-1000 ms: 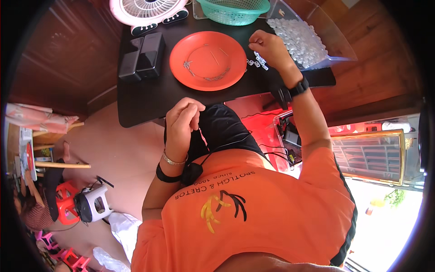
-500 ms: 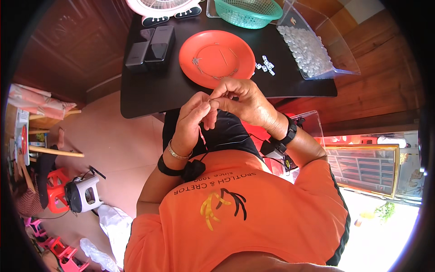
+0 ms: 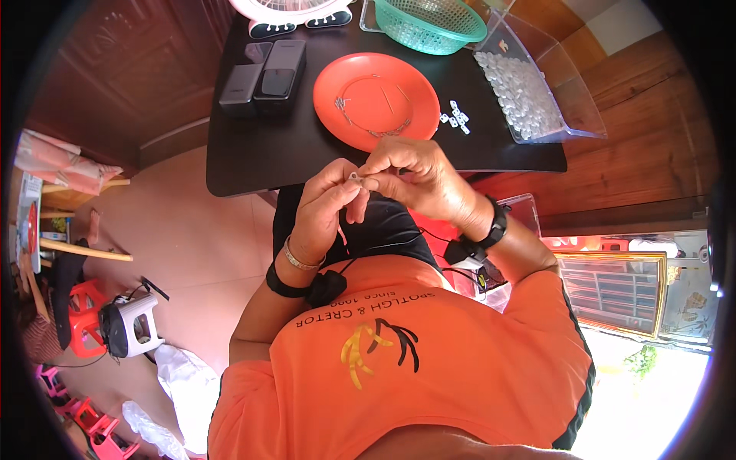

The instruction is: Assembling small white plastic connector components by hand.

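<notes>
Just in front of the table's near edge, my left hand [image 3: 326, 201] pinches a small whitish piece [image 3: 354, 176] with a round opening between thumb and fingers. The fingertips of my right hand [image 3: 425, 178] press together against the same piece from the right. Whether they also grip something thin is too small to tell. Beyond the hands lies an orange-red plate [image 3: 337, 80] with several thin metal pins [image 3: 391, 130] scattered on it. To the plate's right, several small white pieces with dark holes [image 3: 458, 119] rest on the black table [image 3: 264, 157].
A transparent tray [image 3: 563, 84] filled with clear-white pieces [image 3: 517, 96] stands at the table's right. A green basket [image 3: 433, 34] and a white fan base [image 3: 295, 19] sit at the back. Dark box-shaped devices [image 3: 280, 77] are at the left. Stools [image 3: 138, 326] stand on the floor.
The view has shifted slightly, so the table's things appear a little farther right. Both hands stay together, and the small whitish piece now shows more clearly at the fingertips.
</notes>
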